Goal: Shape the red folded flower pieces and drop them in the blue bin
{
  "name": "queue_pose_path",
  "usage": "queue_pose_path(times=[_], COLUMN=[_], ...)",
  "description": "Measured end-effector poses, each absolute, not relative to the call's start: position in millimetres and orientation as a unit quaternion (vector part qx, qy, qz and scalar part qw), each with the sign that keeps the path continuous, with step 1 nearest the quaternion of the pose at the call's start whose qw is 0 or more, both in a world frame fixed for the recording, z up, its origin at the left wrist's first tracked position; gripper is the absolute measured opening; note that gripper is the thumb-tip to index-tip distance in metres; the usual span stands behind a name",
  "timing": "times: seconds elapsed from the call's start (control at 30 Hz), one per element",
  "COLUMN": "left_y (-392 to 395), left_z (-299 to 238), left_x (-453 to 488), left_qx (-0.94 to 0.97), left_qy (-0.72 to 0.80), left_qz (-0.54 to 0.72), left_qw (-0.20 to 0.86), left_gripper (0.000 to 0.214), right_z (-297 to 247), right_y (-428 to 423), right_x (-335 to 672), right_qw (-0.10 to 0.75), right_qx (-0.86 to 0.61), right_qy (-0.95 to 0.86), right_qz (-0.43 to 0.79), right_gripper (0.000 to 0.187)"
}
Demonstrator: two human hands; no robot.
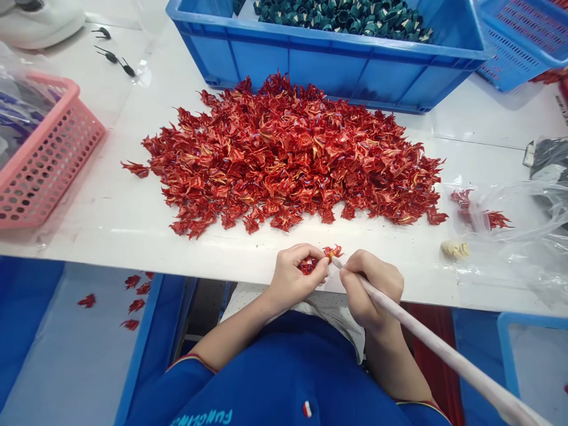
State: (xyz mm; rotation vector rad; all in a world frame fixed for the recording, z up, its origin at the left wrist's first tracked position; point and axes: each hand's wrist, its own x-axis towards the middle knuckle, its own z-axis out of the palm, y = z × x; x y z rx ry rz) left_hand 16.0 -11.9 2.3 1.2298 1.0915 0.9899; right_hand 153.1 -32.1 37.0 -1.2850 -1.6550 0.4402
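Note:
My left hand (pixel 298 273) is closed, with thumb and forefinger pinching a small red plastic piece (pixel 332 252) that has pointed tips and a yellow patch. More red (pixel 307 265) shows inside the curl of its fingers. My right hand (pixel 375 287) grips a pen-like tool (pixel 338 262), whose pale tip touches or nearly touches the piece. From that hand a long whitish tube (pixel 444 343) runs down to the lower right; how it joins the tool is hidden. Just beyond both hands lies a wide heap of similar red pieces (pixel 302 160) on the white table (pixel 133 242).
Behind the heap stands a blue bin (pixel 332 65) of dark green parts (pixel 346 16). A pink basket (pixel 53 160) sits at left, near several small black parts (pixel 106 55). Clear plastic bags (pixel 523 219) and a cream lump (pixel 455 249) lie right. Below left, a tray (pixel 142 337) holds red pieces.

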Motion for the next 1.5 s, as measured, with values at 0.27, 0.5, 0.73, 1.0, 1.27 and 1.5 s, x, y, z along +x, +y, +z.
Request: queue_pose_path(times=[0.27, 0.5, 0.73, 1.0, 1.27, 1.5], left_y=[-12, -11, -11, -10, -10, -9], left_z=[2, 4, 7, 8, 7, 8], left_x=[16, 16, 16, 16, 16, 15], left_qx=[0.517, 0.505, 0.479, 0.459, 0.46, 0.46], left_qy=[0.465, 0.465, 0.478, 0.476, 0.474, 0.472], left_qz=[0.422, 0.414, 0.406, 0.404, 0.404, 0.4], left_qw=[0.582, 0.598, 0.615, 0.632, 0.633, 0.637], left_gripper=[0.015, 0.016, 0.019, 0.026, 0.024, 0.026], right_z=[35, 39, 37, 33, 34, 35], right_y=[-33, -32, -40, -38, -33, -36], right_x=[153, 153, 159, 154, 152, 154], right_qw=[0.487, 0.474, 0.514, 0.52, 0.51, 0.495], right_qx=[-0.528, -0.548, -0.553, -0.544, -0.54, -0.542], right_qy=[-0.673, -0.663, -0.616, -0.627, -0.643, -0.651], right_qz=[0.175, 0.188, 0.223, 0.201, 0.186, 0.195], right_gripper=[0.024, 0.024, 0.021, 0.021, 0.02, 0.021])
